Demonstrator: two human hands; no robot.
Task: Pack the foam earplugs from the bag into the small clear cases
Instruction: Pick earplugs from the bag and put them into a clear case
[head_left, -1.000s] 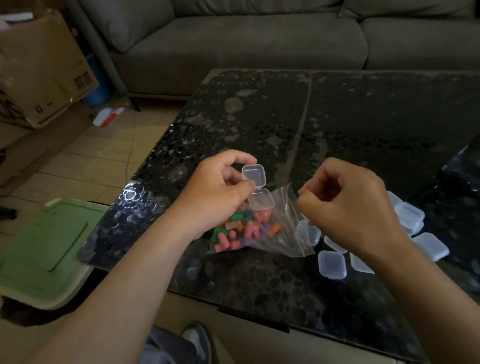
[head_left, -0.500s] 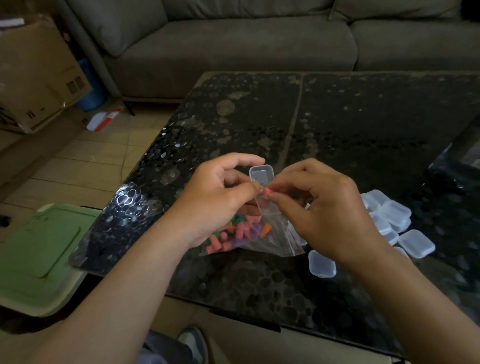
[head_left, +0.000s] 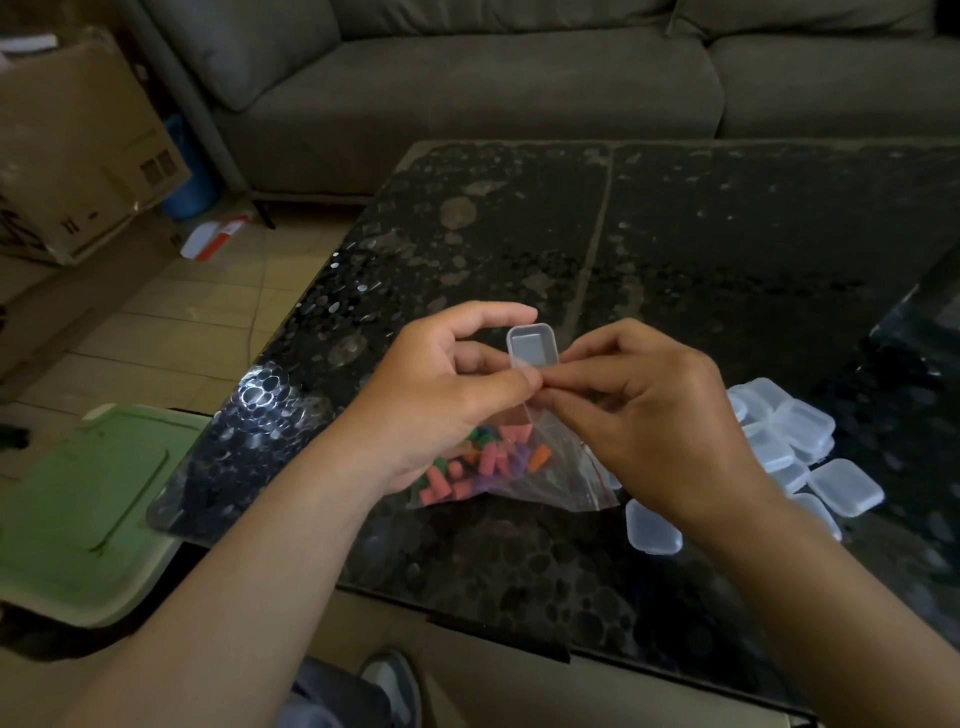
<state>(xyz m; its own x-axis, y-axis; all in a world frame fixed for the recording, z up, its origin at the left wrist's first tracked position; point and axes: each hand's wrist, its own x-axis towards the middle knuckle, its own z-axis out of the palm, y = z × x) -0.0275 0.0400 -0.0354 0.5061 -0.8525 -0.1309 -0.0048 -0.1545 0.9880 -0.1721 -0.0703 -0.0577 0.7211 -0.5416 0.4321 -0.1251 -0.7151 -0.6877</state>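
Note:
My left hand (head_left: 441, 395) holds a small clear case (head_left: 532, 347) between thumb and fingers, its lid standing open above the table. My right hand (head_left: 654, 415) meets it from the right, thumb and forefinger pinching a small pink earplug (head_left: 540, 383) at the case's mouth; only a sliver of the earplug shows. Under both hands lies the clear zip bag (head_left: 550, 478) with several coloured foam earplugs (head_left: 483, 462) in pink, orange, green and purple. A heap of several clear cases (head_left: 789, 436) lies to the right, partly hidden by my right wrist.
The dark glass table (head_left: 675, 234) reaches back to a grey sofa (head_left: 493, 88). One lone clear case (head_left: 652, 530) lies near the front edge. A green lid (head_left: 78, 499) and a cardboard box (head_left: 78, 150) sit on the floor at the left.
My right hand came in from the right with an earplug pinched in its fingers and now meets the open case in my left hand. The left hand lifted the case slightly.

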